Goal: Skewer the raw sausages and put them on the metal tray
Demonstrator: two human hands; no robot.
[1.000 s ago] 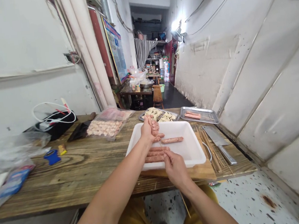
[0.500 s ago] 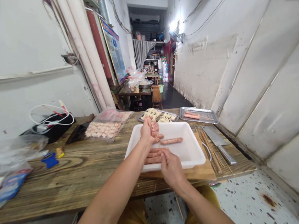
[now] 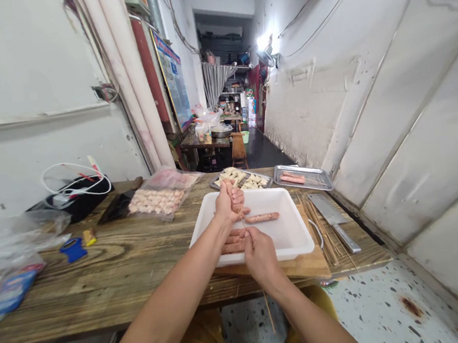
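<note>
- Across the foreground, wide and grained: a wooden table point(image 3: 140, 265).
- Set in front of the body: a white tub point(image 3: 288, 231), on top of a cutting board point(image 3: 304, 264) jutting out along the near and right edges.
- Farther back to the right: a metal tray point(image 3: 317, 178) with pink sausages inside.
- Just right of the board: a cleaver point(image 3: 334, 220) beside a bundle of skewers point(image 3: 321, 233).
- Low over the tub's near edge: the right hand point(image 3: 260, 258), pinched on a thin skewer.
- Over the tub's far left part: the left hand point(image 3: 227, 204), curled around a sausage.
- Near the tub's front left corner, below the left hand: several sausages point(image 3: 233, 242) side by side; to the right of that hand, a loose sausage point(image 3: 262, 217), apart from both grips.
- Inside the left grip, mostly hidden by fingers: the held sausage point(image 3: 239, 210), near end toward the right hand.
- Between that end and the pinch, then dangling below the right hand: the thin skewer point(image 3: 269, 312); depth in the meat, impossible to tell.
</note>
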